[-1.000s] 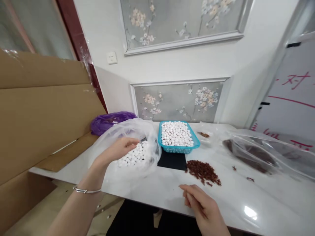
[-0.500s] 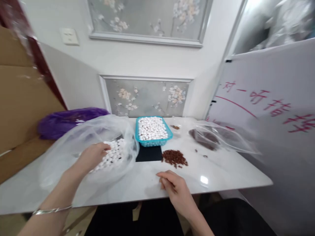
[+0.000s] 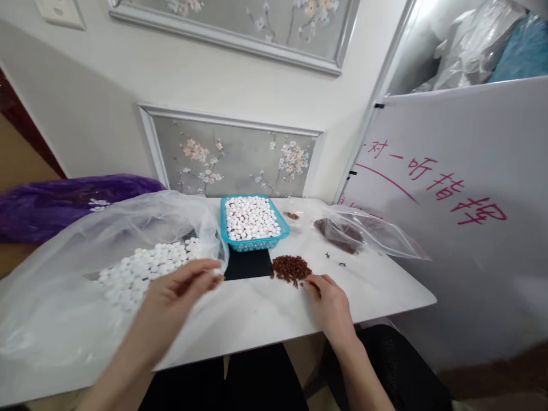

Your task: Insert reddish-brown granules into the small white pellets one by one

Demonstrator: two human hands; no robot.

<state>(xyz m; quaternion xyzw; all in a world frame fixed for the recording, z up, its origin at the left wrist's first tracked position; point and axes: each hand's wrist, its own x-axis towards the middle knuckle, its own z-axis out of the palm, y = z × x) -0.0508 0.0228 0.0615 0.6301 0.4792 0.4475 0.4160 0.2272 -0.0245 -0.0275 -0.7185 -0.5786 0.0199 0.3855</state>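
Observation:
My left hand (image 3: 182,291) is pinched closed at the near right edge of a clear plastic bag (image 3: 55,285). A small white ball shows in part between its fingertips. Many loose white balls (image 3: 149,262) lie in the bag. My right hand (image 3: 329,302) has thumb and finger pressed together at the near right edge of a pile of small red-brown pieces (image 3: 291,268); it seems to pinch one of them, partly hidden. Behind the pile, a turquoise basket (image 3: 252,245) full of white balls stands partly on a black flat pad (image 3: 248,265).
At the right, a clear zip bag (image 3: 377,234) holds more brown material. A purple bag (image 3: 77,200) lies at the back left. A whiteboard (image 3: 428,228) with red writing stands along the table's right side. The wall (image 3: 240,91) rises behind the table.
My left hand has come out of the ball bag, moving right with a white ball. My right hand has moved right and forward to the brown pile. The view has shifted and tilted.

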